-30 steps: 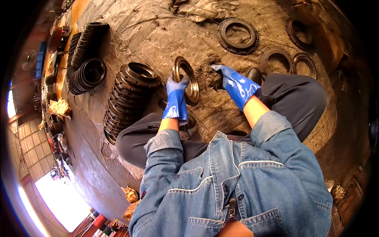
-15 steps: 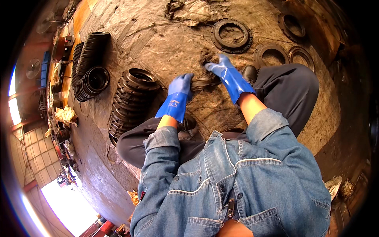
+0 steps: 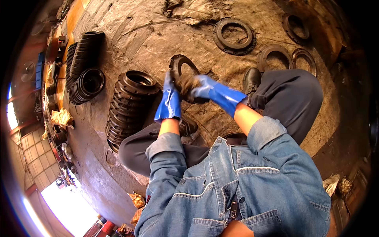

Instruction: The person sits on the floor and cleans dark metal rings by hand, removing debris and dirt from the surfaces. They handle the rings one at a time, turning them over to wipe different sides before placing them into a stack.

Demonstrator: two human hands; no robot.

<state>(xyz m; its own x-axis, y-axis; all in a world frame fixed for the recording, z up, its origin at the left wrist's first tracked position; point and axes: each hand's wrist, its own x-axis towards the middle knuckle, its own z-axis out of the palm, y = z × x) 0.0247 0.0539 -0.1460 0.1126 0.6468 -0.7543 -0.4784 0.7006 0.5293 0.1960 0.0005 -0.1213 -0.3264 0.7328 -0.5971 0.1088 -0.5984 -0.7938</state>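
A dark flanged metal ring [image 3: 179,61] stands tilted up between my knees. My left hand [image 3: 169,85], in a long blue rubber glove, grips its left rim. In the matching glove, my right hand [image 3: 203,87] is closed on a dirty brown rag [image 3: 187,83], which is pressed against the ring's lower part and covers some of it. Part of the ring's lower edge is hidden behind the rag and glove.
A tall leaning stack of dark rings [image 3: 124,106] stands left of my knee, with further stacks [image 3: 85,59] beyond it. Flat on the grimy ground sheet [image 3: 146,47] lie several rings, including a large one [image 3: 218,37]. My shoe [image 3: 252,81] is at the right.
The ring was held nearly edge-on and is now tipped up, its opening showing. My right hand brought the rag left and down onto it; my left hand turned with the rim.
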